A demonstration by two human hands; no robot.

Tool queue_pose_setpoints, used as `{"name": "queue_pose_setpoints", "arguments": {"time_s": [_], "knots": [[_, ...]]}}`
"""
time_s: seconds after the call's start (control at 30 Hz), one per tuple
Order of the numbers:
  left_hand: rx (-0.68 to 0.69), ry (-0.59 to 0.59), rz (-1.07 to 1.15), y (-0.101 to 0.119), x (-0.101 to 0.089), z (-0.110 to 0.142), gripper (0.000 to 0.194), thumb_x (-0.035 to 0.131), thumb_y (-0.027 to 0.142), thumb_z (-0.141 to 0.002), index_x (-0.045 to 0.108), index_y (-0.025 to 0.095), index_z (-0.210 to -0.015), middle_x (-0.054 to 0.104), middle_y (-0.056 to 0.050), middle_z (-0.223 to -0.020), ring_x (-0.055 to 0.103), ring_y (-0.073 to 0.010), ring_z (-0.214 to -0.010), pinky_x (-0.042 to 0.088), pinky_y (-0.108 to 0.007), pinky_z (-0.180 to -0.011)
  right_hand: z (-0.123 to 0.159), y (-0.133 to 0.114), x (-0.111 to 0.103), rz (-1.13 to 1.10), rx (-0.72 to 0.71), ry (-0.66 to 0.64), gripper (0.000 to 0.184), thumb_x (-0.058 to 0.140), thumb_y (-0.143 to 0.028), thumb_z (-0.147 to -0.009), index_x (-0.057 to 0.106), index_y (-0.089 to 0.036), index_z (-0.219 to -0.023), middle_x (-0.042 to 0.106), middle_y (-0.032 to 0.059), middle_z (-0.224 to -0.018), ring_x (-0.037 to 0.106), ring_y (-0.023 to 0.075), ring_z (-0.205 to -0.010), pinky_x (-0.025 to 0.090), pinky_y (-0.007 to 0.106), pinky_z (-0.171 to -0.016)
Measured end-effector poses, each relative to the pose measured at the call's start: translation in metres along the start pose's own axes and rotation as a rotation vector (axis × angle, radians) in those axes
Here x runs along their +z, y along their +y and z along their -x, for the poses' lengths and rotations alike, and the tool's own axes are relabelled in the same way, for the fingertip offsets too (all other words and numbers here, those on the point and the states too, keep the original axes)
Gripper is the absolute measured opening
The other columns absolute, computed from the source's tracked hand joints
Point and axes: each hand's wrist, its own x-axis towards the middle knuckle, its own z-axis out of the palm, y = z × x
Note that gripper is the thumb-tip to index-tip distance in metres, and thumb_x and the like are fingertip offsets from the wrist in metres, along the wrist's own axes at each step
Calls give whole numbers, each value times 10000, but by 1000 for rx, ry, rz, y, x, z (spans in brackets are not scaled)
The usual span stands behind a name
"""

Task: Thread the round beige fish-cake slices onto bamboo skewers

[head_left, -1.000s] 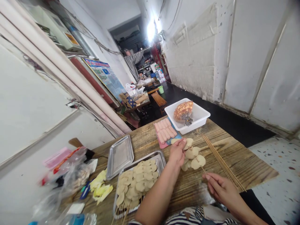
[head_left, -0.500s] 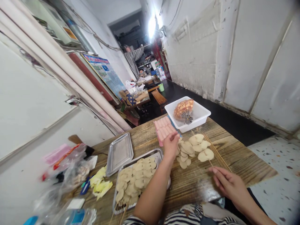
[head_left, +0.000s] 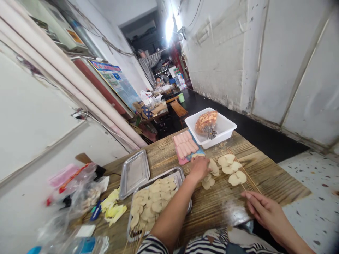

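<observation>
Loaded skewer (head_left: 231, 168): pale, flat slices threaded on a thin stick, held over the right part of the wooden table (head_left: 280, 181), beside the thin sticks (head_left: 250, 180); contact with them cannot be told. Its bare lower end is clamped between thumb and fingers of the right hand (head_left: 255, 203). Judged light; slices probably soft, slightly slick and liable to tear at the hole, so hold is best taken on bare stick, with slices gripped flat by their faces. Left hand (head_left: 200, 168) placed at the loose slices (head_left: 208, 182); fingertips partly hidden, so whether one is pinched cannot be told. Farther out: pink sausages (head_left: 185, 145), white basin (head_left: 225, 131), and, to the left, a metal tray (head_left: 180, 173) bearing filled skewers (head_left: 155, 199).
</observation>
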Motion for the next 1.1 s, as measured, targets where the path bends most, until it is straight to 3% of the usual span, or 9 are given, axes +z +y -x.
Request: {"name": "queue_pose_setpoints", "arguments": {"time_s": [0.1,0.17,0.3,0.37,0.47,0.57,0.73,0.83,1.1], "knots": [[116,-107,-286,-2,1,0,165,700,278,-561,641,211,-699,593,-90,-932,414,-268,-1052,207,-382,-963,-1,6,-1,-22,6,-22,402,505,-489,-791,554,-143,-991,409,-86,-471,244,44,-368,119,208,-387],[191,-116,-372,-3,1,1,170,688,240,-572,651,209,-735,591,-93,-965,418,-263,-1042,198,-388,-962,-1,8,0,-36,26,-29,403,506,-492,-789,553,-151,-998,406,-88,-473,242,42,-363,111,208,-385],[276,-90,-299,-2,-1,5,172,676,178,-569,663,219,-736,597,-80,-1035,458,-247,-1017,235,-364,-947,-2,8,1,-43,34,-36,422,517,-515,-767,556,-159,-991,403,-90,-473,243,45,-358,119,207,-377],[267,-84,-231,-1,-3,8,129,665,177,-579,661,215,-703,620,-71,-978,490,-233,-972,282,-340,-916,-2,8,0,-39,26,-32,430,520,-528,-757,560,-165,-985,405,-88,-475,246,47,-354,124,207,-369],[221,-97,-161,-1,-5,13,78,625,209,-631,656,211,-702,641,-48,-803,534,-198,-830,351,-308,-834,-1,7,0,-36,37,-17,434,521,-543,-747,568,-172,-966,399,-88,-471,236,48,-353,109,208,-373],[121,-12,-7,0,-4,13,94,604,239,-661,643,195,-734,635,-31,-743,539,-157,-714,397,-271,-717,3,2,1,-35,67,-25,443,536,-559,-726,574,-176,-943,389,-88,-463,224,51,-362,98,212,-388],[-210,95,568,6,-10,6,258,709,294,-575,605,138,-752,597,-17,-653,510,-100,-571,409,-220,-540,9,4,6,34,63,-114,459,546,-605,-690,603,-180,-855,413,-65,-449,271,75,-393,135,217,-405],[-326,124,831,10,-17,5,337,762,287,-517,606,131,-772,612,-30,-721,539,-94,-603,425,-210,-540,11,8,8,92,79,-181,480,532,-634,-679,621,-184,-821,443,-47,-444,298,89,-397,164,221,-407],[-343,100,893,13,-25,6,353,782,259,-506,612,115,-779,623,-43,-732,580,-110,-625,480,-245,-605,9,7,10,97,83,-214,456,544,-597,-693,635,-181,-856,455,-52,-443,307,82,-395,186,213,-393]]}}
